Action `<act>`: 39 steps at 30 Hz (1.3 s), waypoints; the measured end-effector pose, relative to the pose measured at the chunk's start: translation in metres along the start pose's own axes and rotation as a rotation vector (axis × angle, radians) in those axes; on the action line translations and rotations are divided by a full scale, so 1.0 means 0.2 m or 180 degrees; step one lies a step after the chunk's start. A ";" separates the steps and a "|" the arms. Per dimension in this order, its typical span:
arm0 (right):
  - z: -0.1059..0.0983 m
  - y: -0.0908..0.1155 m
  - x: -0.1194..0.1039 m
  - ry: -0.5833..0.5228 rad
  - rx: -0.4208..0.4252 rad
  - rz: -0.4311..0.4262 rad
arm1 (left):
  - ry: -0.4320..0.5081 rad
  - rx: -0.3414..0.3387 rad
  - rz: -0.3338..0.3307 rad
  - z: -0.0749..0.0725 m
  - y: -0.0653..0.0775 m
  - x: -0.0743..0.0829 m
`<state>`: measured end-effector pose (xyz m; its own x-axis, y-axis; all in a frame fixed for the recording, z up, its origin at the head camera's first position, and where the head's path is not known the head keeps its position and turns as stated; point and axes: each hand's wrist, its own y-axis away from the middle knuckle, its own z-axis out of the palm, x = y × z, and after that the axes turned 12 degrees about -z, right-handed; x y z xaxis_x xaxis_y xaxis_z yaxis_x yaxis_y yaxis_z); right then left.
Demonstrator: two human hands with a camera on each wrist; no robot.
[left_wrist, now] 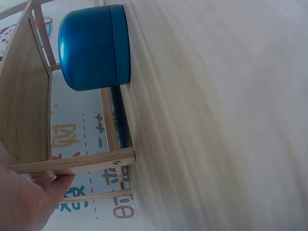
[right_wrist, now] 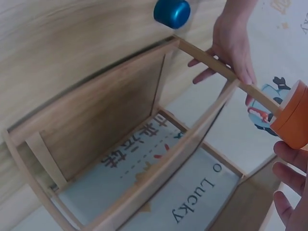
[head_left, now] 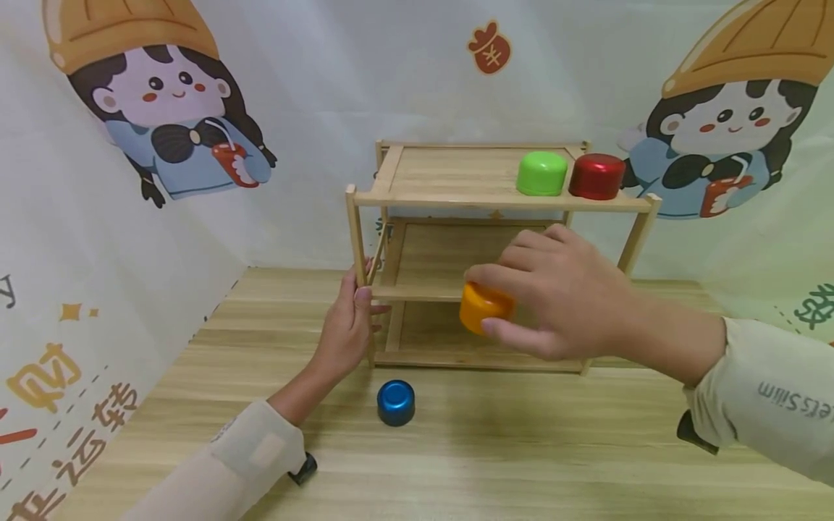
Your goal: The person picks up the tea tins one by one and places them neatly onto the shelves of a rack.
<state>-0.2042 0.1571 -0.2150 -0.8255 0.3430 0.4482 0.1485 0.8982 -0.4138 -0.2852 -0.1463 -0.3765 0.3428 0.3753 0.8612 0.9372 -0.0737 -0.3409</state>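
A small orange canister [head_left: 481, 310] is pinched between the thumb and fingers of my right hand [head_left: 560, 293], held up in front of the wooden shelf rack [head_left: 426, 294] at about middle-shelf height. My left hand [head_left: 345, 322] grips the rack's left front post, thumb on the near side and fingers around behind it. On the tabletop, in front of the rack's left side, a blue canister [head_left: 396, 403] stands; it looms large in the left wrist view. Up on the top shelf, near its right end, a green canister [head_left: 542, 174] and a red canister [head_left: 596, 176] stand side by side.
The rack has three levels and stands on a wood-grain table [head_left: 495, 449]. Behind and to the left hangs a pale printed backdrop [head_left: 365, 65] with cartoon figures. Posts rise at the rack's corners, slightly above the top shelf.
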 end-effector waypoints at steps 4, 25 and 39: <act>-0.03 -0.02 0.03 0.0012 -0.0012 0.0038 | -0.0026 0.0005 0.0028 0.00 -0.01 0.00; -0.17 -0.05 0.24 0.0222 0.0040 0.0386 | 0.0030 0.0016 -0.0092 0.01 -0.01 0.00; -0.20 -0.07 0.34 0.0247 0.0035 0.0452 | 0.0009 0.0008 -0.0014 0.01 0.00 -0.01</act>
<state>-0.2400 0.1782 -0.1470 -0.7521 0.4869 0.4443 0.2543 0.8362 -0.4859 -0.2869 -0.1461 -0.3786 0.3390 0.3729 0.8637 0.9385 -0.0699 -0.3381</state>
